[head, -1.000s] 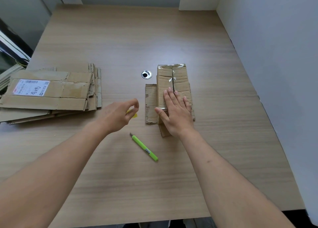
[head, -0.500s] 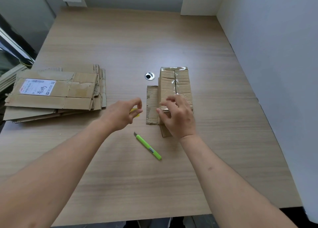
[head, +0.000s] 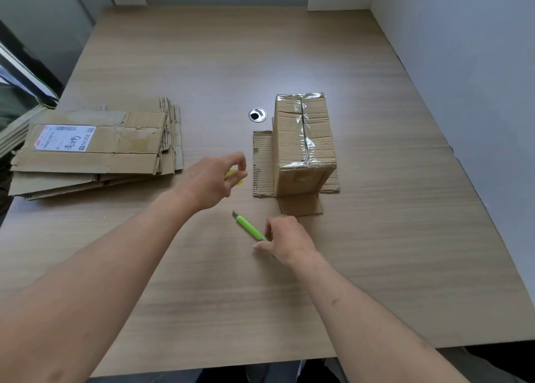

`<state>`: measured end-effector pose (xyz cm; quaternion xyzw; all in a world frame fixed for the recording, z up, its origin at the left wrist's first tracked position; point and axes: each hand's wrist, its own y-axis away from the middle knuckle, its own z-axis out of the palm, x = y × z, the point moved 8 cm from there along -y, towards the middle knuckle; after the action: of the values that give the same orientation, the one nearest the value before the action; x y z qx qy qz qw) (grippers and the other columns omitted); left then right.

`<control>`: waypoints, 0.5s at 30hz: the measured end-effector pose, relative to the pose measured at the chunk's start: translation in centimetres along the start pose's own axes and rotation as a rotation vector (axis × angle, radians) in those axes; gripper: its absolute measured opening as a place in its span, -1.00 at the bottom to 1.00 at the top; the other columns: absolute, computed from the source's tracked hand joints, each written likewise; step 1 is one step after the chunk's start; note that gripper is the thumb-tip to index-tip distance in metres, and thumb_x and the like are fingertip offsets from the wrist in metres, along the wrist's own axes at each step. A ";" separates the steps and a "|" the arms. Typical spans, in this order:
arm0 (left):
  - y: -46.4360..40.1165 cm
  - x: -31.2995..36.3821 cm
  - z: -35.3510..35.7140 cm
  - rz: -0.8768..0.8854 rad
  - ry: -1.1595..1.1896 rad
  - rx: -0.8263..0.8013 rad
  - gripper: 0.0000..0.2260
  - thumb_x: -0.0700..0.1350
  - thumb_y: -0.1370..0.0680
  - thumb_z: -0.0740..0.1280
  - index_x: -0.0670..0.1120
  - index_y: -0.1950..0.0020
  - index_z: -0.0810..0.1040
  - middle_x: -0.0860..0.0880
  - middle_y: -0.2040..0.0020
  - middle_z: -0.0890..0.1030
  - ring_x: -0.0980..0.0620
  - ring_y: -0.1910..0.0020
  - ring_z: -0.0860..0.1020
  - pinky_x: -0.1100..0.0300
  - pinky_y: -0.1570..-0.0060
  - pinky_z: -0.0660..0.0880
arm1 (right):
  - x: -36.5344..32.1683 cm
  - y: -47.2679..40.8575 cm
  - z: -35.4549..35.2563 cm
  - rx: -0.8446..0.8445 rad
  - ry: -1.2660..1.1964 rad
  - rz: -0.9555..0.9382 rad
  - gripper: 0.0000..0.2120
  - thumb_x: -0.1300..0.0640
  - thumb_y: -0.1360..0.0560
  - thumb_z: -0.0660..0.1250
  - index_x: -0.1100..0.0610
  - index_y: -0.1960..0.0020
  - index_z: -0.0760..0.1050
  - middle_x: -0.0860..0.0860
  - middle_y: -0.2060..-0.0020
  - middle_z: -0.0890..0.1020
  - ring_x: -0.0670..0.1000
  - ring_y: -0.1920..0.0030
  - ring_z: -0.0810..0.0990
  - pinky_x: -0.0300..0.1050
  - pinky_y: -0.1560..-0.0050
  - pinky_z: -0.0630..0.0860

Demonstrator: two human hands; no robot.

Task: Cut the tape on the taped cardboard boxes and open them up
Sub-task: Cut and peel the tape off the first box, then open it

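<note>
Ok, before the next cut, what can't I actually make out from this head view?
- Rear half of the green knife: covered by the right hand, so the grip is unclear.
- Small yellow thing pinched in the left hand: mostly hidden by the fingers, so it can't be identified.
- Taped box: far and right sides face away.
- Label on the flattened cardboard stack: print too small.

- An office-like workroom is suggested by a wide wood-laminate desk [head: 376,267] fitted with a metal cable grommet [head: 257,114].
- Plain pale partition walls [head: 463,64] are seen enclosing the desk at the back and right.
</note>
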<state>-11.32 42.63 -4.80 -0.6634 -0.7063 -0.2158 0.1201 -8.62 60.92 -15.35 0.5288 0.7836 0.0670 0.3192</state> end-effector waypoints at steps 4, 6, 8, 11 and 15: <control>0.0 0.0 0.4 0.012 0.013 -0.004 -0.89 0.14 -0.67 0.26 0.19 0.01 0.40 0.06 0.39 0.62 0.02 0.24 0.59 -0.09 0.12 0.60 | 0.3 0.1 0.0 0.019 0.004 0.017 -0.72 -0.08 -0.49 0.51 0.08 -0.05 0.59 0.09 -0.04 0.63 0.16 -0.05 0.61 -0.01 -0.01 0.56; 0.0 0.2 0.4 0.012 0.019 -0.008 -0.89 0.15 -0.67 0.26 0.19 0.02 0.40 0.07 0.39 0.61 0.01 0.24 0.58 -0.09 0.12 0.60 | 0.6 0.4 -0.3 0.018 0.025 0.040 -0.76 -0.03 -0.52 0.45 0.10 -0.07 0.60 0.11 -0.05 0.63 0.19 -0.07 0.61 -0.01 -0.01 0.56; 0.1 0.4 0.3 0.007 0.027 -0.016 -0.89 0.14 -0.67 0.26 0.19 0.02 0.40 0.06 0.39 0.61 0.00 0.24 0.58 -0.10 0.12 0.60 | 1.2 0.9 -0.5 0.006 0.017 0.082 -0.78 -0.01 -0.50 0.42 0.11 -0.05 0.61 0.12 -0.02 0.64 0.21 -0.05 0.62 -0.02 0.01 0.58; 0.3 0.8 0.2 -0.006 0.022 -0.029 -0.88 0.13 -0.68 0.26 0.19 0.03 0.40 0.05 0.39 0.62 -0.01 0.24 0.59 -0.09 0.11 0.60 | 2.4 2.1 -1.1 -0.006 -0.039 0.137 -0.77 -0.03 -0.47 0.43 0.12 0.00 0.60 0.13 0.00 0.64 0.22 -0.05 0.62 -0.05 0.04 0.55; 0.6 1.3 0.0 -0.038 0.035 -0.045 -0.88 0.11 -0.68 0.26 0.16 0.03 0.42 0.04 0.37 0.63 0.01 0.24 0.60 -0.03 0.12 0.59 | 3.5 4.2 -2.9 0.093 -0.153 0.075 -0.79 0.03 -0.50 0.40 0.07 0.17 0.39 0.12 0.17 0.62 0.22 0.10 0.56 -0.07 0.21 0.35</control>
<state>-10.81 43.79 -4.15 -0.6487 -0.7115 -0.2454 0.1131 -7.74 66.46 -12.72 0.5756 0.7389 0.0020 0.3503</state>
